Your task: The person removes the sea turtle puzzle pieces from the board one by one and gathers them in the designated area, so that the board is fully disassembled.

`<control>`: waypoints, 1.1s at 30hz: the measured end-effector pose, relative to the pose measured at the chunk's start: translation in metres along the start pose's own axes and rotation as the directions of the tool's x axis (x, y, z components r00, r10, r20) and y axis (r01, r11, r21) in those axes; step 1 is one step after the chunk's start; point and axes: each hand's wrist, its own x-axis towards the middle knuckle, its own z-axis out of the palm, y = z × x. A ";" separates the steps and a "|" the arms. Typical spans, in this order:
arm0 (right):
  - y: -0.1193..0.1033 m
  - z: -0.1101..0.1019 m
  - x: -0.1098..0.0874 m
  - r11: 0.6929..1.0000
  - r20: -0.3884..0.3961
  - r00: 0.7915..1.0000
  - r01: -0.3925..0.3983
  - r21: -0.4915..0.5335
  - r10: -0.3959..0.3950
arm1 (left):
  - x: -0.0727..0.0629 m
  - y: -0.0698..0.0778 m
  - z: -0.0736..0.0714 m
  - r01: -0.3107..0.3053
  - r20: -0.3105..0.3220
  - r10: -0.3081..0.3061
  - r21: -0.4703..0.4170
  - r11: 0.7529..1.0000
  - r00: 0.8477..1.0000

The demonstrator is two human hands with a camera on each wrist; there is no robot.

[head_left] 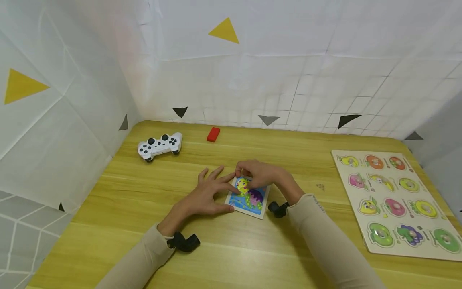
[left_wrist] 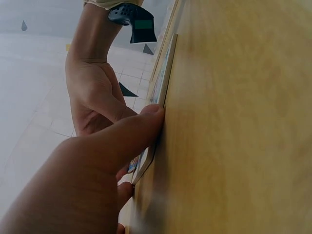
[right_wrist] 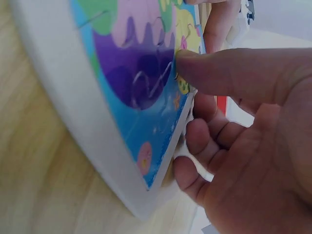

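Observation:
A small jigsaw puzzle [head_left: 249,205] with a pale frame lies on the table, showing a yellow-headed, purple-shelled animal on blue. My left hand [head_left: 211,195] is at its left side, fingers spread and fairly straight. Its thumb rests against the frame's edge, and its index finger reaches onto the picture. From the far side, my right hand [head_left: 265,173] bends over the puzzle. In the right wrist view its thumb pinches a yellow puzzle piece [right_wrist: 184,22] at the upper edge, with the other fingers curled beyond the frame. The fingers partly cover this piece.
A white game controller [head_left: 160,146] lies at the back left, with a red block [head_left: 213,134] to its right. On the right side rests a large fruit peg board [head_left: 390,208]. White cloth [head_left: 252,80] hangs behind the wooden table [head_left: 231,257].

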 end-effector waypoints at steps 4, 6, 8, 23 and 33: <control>0.000 0.001 -0.001 0.997 -0.004 0.999 0.040 0.069 -0.040 | -0.001 0.000 0.000 -0.004 -0.004 0.004 -0.001 1.000 1.000; 0.000 0.002 -0.002 0.995 -0.003 0.999 0.044 0.095 -0.044 | -0.001 0.000 0.000 -0.001 -0.004 0.001 -0.003 1.000 1.000; 0.002 0.003 -0.003 0.993 -0.009 0.999 0.048 0.104 -0.047 | -0.001 0.000 0.000 -0.002 -0.005 0.002 -0.007 1.000 1.000; 0.012 0.010 -0.008 0.973 -0.098 0.995 0.050 0.224 -0.029 | -0.001 0.002 -0.001 0.017 0.007 -0.017 -0.022 1.000 1.000; 0.023 0.007 -0.012 0.956 -0.176 0.984 0.071 0.284 -0.021 | 0.000 0.002 -0.001 0.006 0.000 -0.006 -0.011 1.000 1.000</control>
